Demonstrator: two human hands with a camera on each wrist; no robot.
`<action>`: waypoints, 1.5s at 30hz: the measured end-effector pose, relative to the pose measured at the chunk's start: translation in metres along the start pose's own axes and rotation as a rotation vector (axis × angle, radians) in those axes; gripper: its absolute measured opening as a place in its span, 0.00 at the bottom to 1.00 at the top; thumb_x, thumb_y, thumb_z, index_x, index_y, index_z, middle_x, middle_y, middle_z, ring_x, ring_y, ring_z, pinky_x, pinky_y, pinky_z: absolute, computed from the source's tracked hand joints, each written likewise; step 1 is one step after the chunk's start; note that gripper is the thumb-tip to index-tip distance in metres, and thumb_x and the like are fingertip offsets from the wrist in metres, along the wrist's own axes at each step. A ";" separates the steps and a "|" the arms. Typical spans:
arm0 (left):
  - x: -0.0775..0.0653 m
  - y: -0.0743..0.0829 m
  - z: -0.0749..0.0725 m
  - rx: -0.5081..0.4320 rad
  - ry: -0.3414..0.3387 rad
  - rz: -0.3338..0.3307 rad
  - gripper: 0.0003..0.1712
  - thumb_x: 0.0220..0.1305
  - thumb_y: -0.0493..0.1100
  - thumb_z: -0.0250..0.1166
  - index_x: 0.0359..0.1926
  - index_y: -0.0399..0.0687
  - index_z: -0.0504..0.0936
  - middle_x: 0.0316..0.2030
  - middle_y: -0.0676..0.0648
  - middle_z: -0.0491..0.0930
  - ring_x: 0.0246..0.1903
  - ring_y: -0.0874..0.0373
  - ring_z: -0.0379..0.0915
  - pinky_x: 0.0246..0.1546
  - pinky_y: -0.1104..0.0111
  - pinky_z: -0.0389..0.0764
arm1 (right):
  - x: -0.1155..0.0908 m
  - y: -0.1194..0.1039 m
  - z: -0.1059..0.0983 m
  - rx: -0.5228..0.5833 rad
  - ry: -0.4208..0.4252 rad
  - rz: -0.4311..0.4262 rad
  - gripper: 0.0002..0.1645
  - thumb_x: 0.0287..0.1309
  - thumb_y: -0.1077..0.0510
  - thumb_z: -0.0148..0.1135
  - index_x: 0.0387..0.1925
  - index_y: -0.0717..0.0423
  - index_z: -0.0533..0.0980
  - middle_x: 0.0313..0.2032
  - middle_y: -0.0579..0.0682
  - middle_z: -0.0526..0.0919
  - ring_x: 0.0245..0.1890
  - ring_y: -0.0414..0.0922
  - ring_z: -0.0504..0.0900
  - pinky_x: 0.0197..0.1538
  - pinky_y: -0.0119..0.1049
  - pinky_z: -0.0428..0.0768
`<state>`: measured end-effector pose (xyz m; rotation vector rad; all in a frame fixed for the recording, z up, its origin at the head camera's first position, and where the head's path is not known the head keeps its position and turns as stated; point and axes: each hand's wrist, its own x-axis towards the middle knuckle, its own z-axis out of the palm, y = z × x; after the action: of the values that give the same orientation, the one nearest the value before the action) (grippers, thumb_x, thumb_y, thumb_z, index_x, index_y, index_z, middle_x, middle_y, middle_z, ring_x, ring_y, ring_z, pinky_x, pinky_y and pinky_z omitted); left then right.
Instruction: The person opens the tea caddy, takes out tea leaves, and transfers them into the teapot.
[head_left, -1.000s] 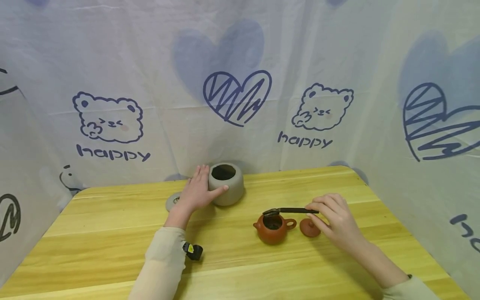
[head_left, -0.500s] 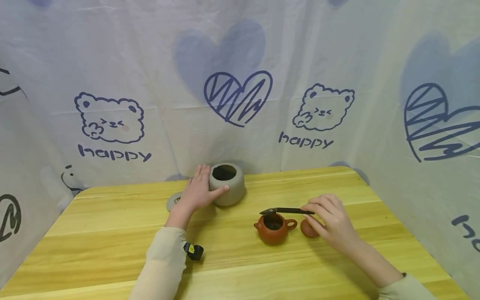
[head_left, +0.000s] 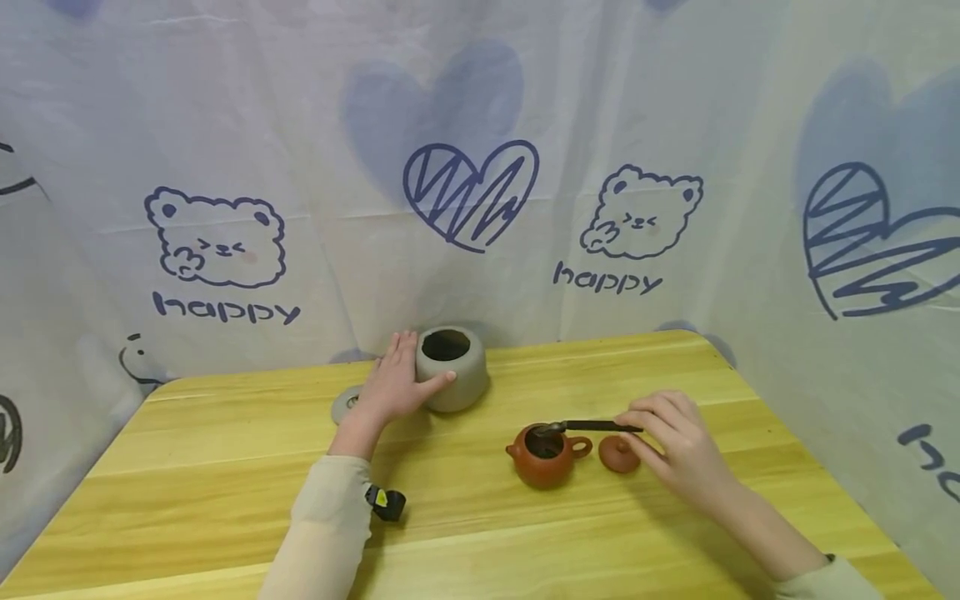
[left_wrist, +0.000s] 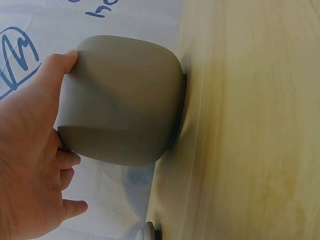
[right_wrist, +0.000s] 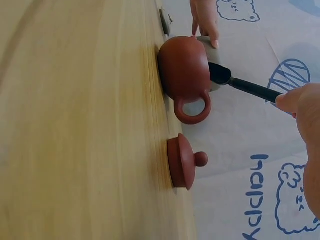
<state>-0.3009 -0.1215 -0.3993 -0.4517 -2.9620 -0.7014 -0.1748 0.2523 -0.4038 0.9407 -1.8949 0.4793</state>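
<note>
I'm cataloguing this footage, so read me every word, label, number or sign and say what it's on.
"happy": cloth backdrop, under the left bear drawing.
"happy": cloth backdrop, under the right bear drawing.
"h", then cut off: cloth backdrop's right.
Yellow mark on the black wrist device: too small to read.

Flat round grey lid (head_left: 342,405), far left: partly hidden by the left hand (head_left: 393,386). Rounded matte grey jar (head_left: 462,385): interior too dark to read. Round reddish-brown clay teapot (head_left: 543,475): contents seemingly dark, unidentifiable. Slim black-handled scoop (head_left: 596,426): handle end hidden by the right hand (head_left: 678,446) in the right wrist view.
</note>
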 end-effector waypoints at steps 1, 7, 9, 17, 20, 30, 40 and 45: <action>0.000 0.000 -0.001 -0.002 0.001 0.001 0.62 0.60 0.77 0.52 0.77 0.40 0.42 0.78 0.38 0.40 0.78 0.44 0.31 0.74 0.43 0.48 | 0.000 0.000 -0.001 -0.004 -0.003 -0.005 0.24 0.70 0.45 0.52 0.32 0.58 0.84 0.34 0.51 0.83 0.38 0.50 0.75 0.48 0.39 0.68; -0.001 0.002 -0.001 -0.013 0.002 0.002 0.62 0.60 0.76 0.53 0.77 0.39 0.41 0.77 0.37 0.40 0.78 0.43 0.31 0.74 0.43 0.47 | -0.003 0.002 -0.010 -0.031 -0.014 -0.007 0.25 0.71 0.45 0.51 0.32 0.58 0.84 0.34 0.52 0.83 0.38 0.50 0.75 0.49 0.39 0.68; -0.002 0.002 -0.001 -0.012 0.001 0.002 0.62 0.60 0.76 0.53 0.77 0.39 0.41 0.77 0.37 0.40 0.78 0.43 0.31 0.74 0.43 0.47 | -0.004 0.002 -0.012 -0.036 -0.012 -0.008 0.25 0.71 0.45 0.50 0.32 0.58 0.84 0.34 0.52 0.83 0.38 0.50 0.75 0.49 0.39 0.68; -0.003 0.001 -0.001 -0.015 0.013 0.011 0.61 0.60 0.75 0.54 0.77 0.38 0.42 0.77 0.37 0.41 0.77 0.42 0.32 0.74 0.43 0.48 | -0.005 0.003 -0.017 -0.039 -0.011 -0.018 0.25 0.72 0.45 0.50 0.32 0.58 0.84 0.34 0.52 0.83 0.38 0.50 0.74 0.48 0.38 0.68; -0.003 0.001 -0.001 -0.007 0.004 0.013 0.62 0.60 0.75 0.54 0.77 0.38 0.42 0.77 0.36 0.41 0.77 0.41 0.32 0.74 0.43 0.48 | -0.005 0.002 -0.018 -0.034 -0.003 -0.014 0.24 0.71 0.46 0.51 0.32 0.58 0.84 0.34 0.52 0.83 0.38 0.50 0.74 0.49 0.37 0.67; -0.003 0.002 -0.002 -0.013 0.011 0.018 0.62 0.60 0.75 0.54 0.77 0.38 0.42 0.77 0.36 0.41 0.77 0.41 0.33 0.73 0.42 0.49 | -0.003 0.009 -0.027 -0.044 0.064 0.026 0.24 0.69 0.46 0.55 0.31 0.62 0.84 0.32 0.55 0.82 0.36 0.52 0.72 0.51 0.31 0.64; -0.003 0.002 -0.003 -0.005 0.004 0.010 0.61 0.61 0.74 0.53 0.77 0.38 0.41 0.77 0.36 0.41 0.77 0.42 0.32 0.74 0.43 0.49 | -0.009 0.026 -0.034 -0.108 0.135 0.150 0.28 0.66 0.44 0.58 0.30 0.67 0.83 0.30 0.59 0.82 0.36 0.57 0.73 0.54 0.25 0.63; -0.004 0.002 -0.002 -0.012 0.007 0.010 0.61 0.61 0.74 0.54 0.77 0.38 0.42 0.77 0.36 0.41 0.77 0.42 0.32 0.74 0.43 0.48 | -0.016 0.038 -0.037 -0.156 0.143 0.211 0.30 0.66 0.42 0.56 0.30 0.67 0.83 0.30 0.61 0.82 0.35 0.58 0.72 0.45 0.35 0.65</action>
<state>-0.2967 -0.1211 -0.3971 -0.4634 -2.9489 -0.7179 -0.1790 0.3069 -0.3978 0.5919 -1.8796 0.5010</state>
